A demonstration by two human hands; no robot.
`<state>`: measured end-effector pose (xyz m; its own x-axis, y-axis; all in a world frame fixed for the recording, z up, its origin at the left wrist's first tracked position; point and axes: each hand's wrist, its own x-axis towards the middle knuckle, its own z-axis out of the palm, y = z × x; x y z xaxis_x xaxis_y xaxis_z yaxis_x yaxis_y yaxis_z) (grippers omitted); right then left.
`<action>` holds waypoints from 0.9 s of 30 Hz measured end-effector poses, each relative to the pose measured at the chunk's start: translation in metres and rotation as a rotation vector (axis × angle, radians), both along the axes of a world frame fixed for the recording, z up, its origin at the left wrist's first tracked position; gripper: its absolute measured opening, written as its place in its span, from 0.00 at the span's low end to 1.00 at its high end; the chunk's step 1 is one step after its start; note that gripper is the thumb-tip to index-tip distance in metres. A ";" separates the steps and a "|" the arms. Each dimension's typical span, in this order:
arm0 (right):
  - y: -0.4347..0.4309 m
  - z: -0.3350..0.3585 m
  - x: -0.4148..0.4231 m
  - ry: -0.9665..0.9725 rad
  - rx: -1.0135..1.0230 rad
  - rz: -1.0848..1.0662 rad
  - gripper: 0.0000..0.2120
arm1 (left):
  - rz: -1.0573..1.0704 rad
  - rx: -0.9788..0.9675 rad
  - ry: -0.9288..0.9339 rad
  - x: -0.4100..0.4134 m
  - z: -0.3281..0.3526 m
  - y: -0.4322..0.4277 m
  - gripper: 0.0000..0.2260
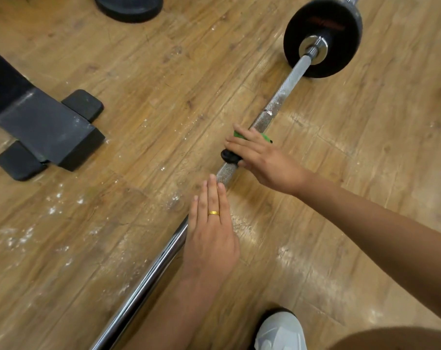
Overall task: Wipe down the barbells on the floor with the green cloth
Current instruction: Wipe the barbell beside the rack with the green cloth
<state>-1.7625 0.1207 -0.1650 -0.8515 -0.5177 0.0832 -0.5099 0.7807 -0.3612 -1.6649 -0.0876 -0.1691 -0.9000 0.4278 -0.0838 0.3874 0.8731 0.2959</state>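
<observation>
Barbell (280,97) lies diag. across the wood floor (164,72), w/ one black plate (323,36) on its far end. Green cloth (267,138) sits on the bar's knurled mid section, mostly hidden under the R hand (260,157); only strips of green show at the far edge. R fingers (236,145) lie nearly straight & a little spread, pressing the cloth onto the bar, not clearly wrapped round it; thumb can't be seen. A small black collar (228,156) sits on the bar right under those fingertips. L hand (212,231) rests flat on the bar nearer the person, its fingers (212,190) straight & pressed together, prob. steadying so the bar doesn't roll. Step in hand looks like wiping the knurling. To do it well: wrap cloth round the bar so the underside gets covered too, keep firm pressure, run long strokes toward the plate & twist while going, since white residue sits in the knurl up there. Keep L hand planted throughout. Chalky dust (52,210) marks the floor; a black bench foot (45,130) stands well apart, at left.
</observation>
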 end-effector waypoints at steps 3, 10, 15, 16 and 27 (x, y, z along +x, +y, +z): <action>0.016 0.008 -0.013 -0.021 0.044 -0.083 0.22 | -0.077 -0.021 0.042 0.006 -0.005 -0.003 0.38; -0.001 0.004 -0.005 -0.032 -0.007 -0.204 0.17 | -0.161 -0.031 0.075 0.005 -0.012 -0.012 0.34; -0.014 -0.005 -0.002 0.058 -0.025 -0.003 0.18 | -0.237 -0.081 0.123 -0.005 -0.014 -0.032 0.28; -0.012 -0.007 -0.008 0.076 -0.026 -0.011 0.18 | -0.238 -0.096 0.120 -0.008 -0.014 -0.035 0.29; -0.040 -0.022 -0.067 0.040 -0.261 -0.105 0.17 | -0.189 -0.305 0.124 -0.067 -0.010 -0.065 0.35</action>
